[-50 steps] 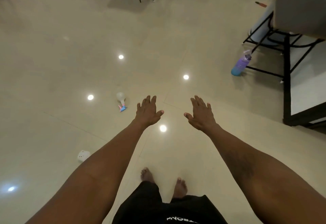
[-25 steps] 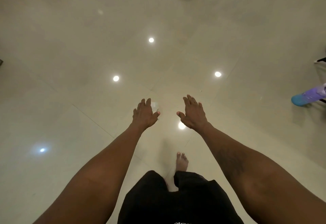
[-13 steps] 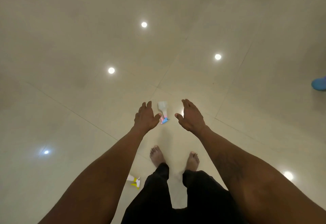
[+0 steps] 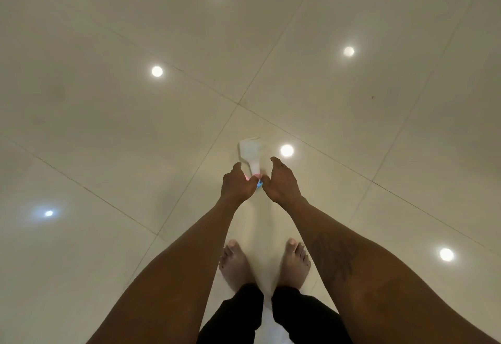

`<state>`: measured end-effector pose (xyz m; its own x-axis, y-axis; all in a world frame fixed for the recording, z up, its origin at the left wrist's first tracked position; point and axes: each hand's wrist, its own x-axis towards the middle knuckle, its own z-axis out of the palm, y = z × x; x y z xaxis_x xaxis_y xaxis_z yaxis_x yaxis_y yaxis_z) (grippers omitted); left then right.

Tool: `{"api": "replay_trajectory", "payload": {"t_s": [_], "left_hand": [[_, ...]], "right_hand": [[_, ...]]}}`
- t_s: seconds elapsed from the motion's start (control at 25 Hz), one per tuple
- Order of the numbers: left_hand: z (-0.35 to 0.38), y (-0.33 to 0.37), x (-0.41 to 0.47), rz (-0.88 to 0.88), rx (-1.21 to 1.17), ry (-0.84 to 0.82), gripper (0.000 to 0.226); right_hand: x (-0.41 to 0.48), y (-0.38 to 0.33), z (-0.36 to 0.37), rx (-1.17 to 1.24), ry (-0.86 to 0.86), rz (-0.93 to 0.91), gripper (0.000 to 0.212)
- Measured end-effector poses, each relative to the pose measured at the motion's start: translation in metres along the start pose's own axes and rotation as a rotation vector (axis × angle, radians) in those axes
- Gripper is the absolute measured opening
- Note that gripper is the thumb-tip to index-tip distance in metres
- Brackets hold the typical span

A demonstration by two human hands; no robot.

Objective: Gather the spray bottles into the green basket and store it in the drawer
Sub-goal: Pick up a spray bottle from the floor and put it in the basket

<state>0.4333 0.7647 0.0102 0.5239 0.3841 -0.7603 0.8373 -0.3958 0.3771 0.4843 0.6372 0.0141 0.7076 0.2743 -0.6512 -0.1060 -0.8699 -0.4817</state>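
Note:
A clear spray bottle (image 4: 250, 151) with a pink and blue spray head lies on the pale tiled floor just ahead of my feet. My left hand (image 4: 235, 185) and my right hand (image 4: 282, 183) hang over it, one on each side of the spray head, with fingers curled and thumbs nearly meeting at the nozzle. The hands cover most of the head, so I cannot tell whether either one touches it. The bottle's body shows beyond my fingertips. No green basket or drawer is in view.
Glossy cream floor tiles (image 4: 135, 127) fill the view, with ceiling lights reflected in them as bright spots. My bare feet (image 4: 235, 265) stand just behind the bottle.
I have stepped up to the bottle and looked further down. Both hands have dropped and drawn together around its spray head. The water bottle at right and the yellow-headed sprayer have left the view.

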Motion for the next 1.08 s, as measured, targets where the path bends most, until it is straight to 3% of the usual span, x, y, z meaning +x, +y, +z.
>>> {"api": "replay_trajectory", "payload": {"t_s": [0.2,0.48,0.56,0.72,0.92,1.08], "left_hand": [[0.058,-0.037,0.091,-0.141,-0.060,0.009,0.067],[0.086,-0.049,0.124,-0.236,-0.263,-0.010,0.041],[0.087,-0.048,0.124,-0.210,-0.211,0.027,0.035],[0.084,-0.052,0.125,-0.199,-0.086,0.192,0.045],[0.086,-0.066,0.127,-0.230,-0.165,0.057,0.029],[0.074,-0.063,0.088,-0.248,-0.245,-0.012,0.038]], "right_hand": [[0.079,0.041,0.075,0.061,-0.005,0.066,0.059],[0.111,0.052,0.109,0.055,-0.041,0.133,0.030],[0.114,0.051,0.112,0.040,-0.038,0.134,0.029],[0.121,0.050,0.120,0.038,-0.017,0.133,0.030],[0.124,0.053,0.125,0.063,-0.006,0.146,0.027],[0.088,0.046,0.107,0.078,-0.024,0.203,0.028]]}}
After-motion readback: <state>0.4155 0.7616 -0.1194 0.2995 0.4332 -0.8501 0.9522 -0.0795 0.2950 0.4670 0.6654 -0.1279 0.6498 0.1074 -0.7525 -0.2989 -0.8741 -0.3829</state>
